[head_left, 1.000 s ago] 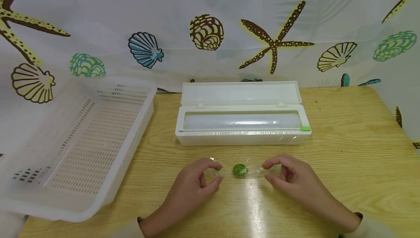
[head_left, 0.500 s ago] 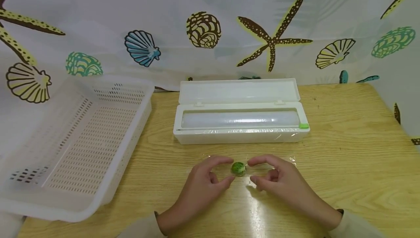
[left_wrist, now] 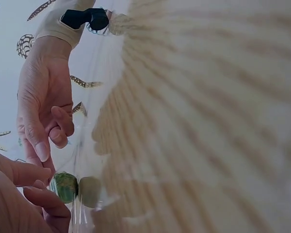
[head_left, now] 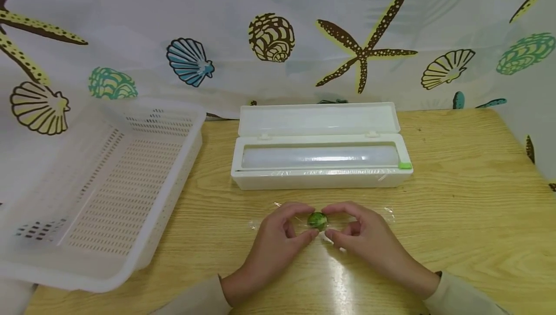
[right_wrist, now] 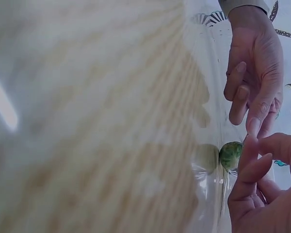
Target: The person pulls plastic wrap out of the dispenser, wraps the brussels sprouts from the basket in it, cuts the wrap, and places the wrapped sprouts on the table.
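A small green Brussels sprout [head_left: 317, 221] lies on clear cling film [head_left: 390, 213] spread over the table in front of me. My left hand [head_left: 278, 238] holds its left side, thumb in front and index finger behind. From the other side my right hand [head_left: 367, 235] holds it with thumb and index finger. The fingertips of both hands almost meet around it. In the left wrist view the sprout [left_wrist: 65, 187] shows at the left fingertips; the right wrist view shows the sprout [right_wrist: 230, 155] beside the right fingers. Whether film covers the sprout is hard to tell.
Behind the hands stands a white cling film dispenser [head_left: 321, 180], its lid raised and a film roll [head_left: 319, 157] inside. A white slotted plastic basket [head_left: 169, 194] occupies the left side. A shell-patterned cloth [head_left: 304, 78] hangs at the back of the wooden table [head_left: 469, 184].
Both hands have moved inward over the film, from either side of the Brussels sprout to fingertips closed around it. The sprout has stayed nearly in place.
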Available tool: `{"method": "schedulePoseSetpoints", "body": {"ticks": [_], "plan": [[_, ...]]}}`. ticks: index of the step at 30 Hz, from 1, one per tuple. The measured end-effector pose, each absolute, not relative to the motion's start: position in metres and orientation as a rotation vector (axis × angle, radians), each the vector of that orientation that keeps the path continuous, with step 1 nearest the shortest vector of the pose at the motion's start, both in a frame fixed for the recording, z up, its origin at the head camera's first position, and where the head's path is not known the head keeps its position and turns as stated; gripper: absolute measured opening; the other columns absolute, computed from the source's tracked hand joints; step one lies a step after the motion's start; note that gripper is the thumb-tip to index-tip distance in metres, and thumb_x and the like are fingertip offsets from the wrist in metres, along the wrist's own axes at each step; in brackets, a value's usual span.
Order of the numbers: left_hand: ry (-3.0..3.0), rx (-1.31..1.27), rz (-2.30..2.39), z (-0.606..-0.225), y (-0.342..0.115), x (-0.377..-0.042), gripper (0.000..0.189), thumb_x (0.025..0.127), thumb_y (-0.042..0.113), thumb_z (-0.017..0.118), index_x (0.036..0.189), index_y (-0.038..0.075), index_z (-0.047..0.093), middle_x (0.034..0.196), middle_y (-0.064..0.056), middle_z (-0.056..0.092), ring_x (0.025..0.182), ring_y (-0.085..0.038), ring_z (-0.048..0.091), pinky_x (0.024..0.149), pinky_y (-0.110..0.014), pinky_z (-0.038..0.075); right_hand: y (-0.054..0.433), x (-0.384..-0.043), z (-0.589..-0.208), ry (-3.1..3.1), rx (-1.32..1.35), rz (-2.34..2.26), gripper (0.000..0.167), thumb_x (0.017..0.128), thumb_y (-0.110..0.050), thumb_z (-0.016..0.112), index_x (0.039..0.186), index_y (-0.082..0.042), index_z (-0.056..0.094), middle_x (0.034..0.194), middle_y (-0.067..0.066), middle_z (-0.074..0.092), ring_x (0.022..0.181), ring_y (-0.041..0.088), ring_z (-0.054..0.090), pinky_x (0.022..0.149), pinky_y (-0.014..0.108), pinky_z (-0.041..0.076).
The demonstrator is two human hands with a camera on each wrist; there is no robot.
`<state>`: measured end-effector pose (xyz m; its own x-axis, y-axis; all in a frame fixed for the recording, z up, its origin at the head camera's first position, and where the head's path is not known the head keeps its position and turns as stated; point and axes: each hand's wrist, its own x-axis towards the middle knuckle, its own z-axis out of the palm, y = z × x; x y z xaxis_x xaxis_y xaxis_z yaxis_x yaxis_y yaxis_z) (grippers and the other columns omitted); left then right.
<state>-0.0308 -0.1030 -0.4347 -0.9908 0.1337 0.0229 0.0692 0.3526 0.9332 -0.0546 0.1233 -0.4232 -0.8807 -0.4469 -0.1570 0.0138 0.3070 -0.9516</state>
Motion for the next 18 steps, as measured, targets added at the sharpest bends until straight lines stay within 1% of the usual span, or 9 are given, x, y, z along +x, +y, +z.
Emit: {"method": "schedulePoseSetpoints", "body": {"ticks": [8,12,16,18], "plan": [[2.554,0.206,1.755,-0.4390,-0.0985,-0.0357,0.036,0.089,-0.002,0.089,0.122,0.009,0.081,0.120,0.000,0.075,0.063,-0.007,0.050,0.056,-0.021,0.043,0.1205,-0.0562,-0.4269,2.222,-0.372,-1.584,0.041,0.098,-0.014,0.084,0.137,-0.013,0.072,0.068,0.009,0.068,0.058,0.017,0.061,0.053,0.022,0.044],[2.567,0.220,1.734,-0.4395,-0.0979,-0.0381,0.031,0.091,0.000,0.088,0.119,0.010,0.081,0.115,0.001,0.075,0.061,-0.007,0.049,0.055,-0.021,0.042,0.1190,-0.0576,-0.4300,2.242,-0.379,-1.568,0.041,0.097,-0.013,0.084,0.136,-0.013,0.072,0.067,0.006,0.068,0.057,0.015,0.060,0.053,0.021,0.043],[2.579,0.245,1.698,-0.4385,-0.0978,-0.0397,0.029,0.092,0.003,0.089,0.119,0.009,0.081,0.108,0.001,0.075,0.061,-0.007,0.048,0.055,-0.022,0.040,0.1180,-0.0593,-0.4317,2.254,-0.353,-1.556,0.043,0.095,-0.014,0.086,0.136,-0.014,0.073,0.070,0.005,0.068,0.054,0.011,0.054,0.050,0.020,0.039],[2.577,0.255,1.691,-0.4379,-0.0972,-0.0399,0.029,0.092,0.003,0.089,0.119,0.009,0.081,0.108,0.001,0.075,0.061,-0.006,0.047,0.055,-0.022,0.040,0.1173,-0.0600,-0.4322,2.259,-0.340,-1.559,0.043,0.094,-0.015,0.088,0.135,-0.014,0.074,0.075,0.003,0.068,0.053,0.008,0.050,0.049,0.020,0.038]]}}
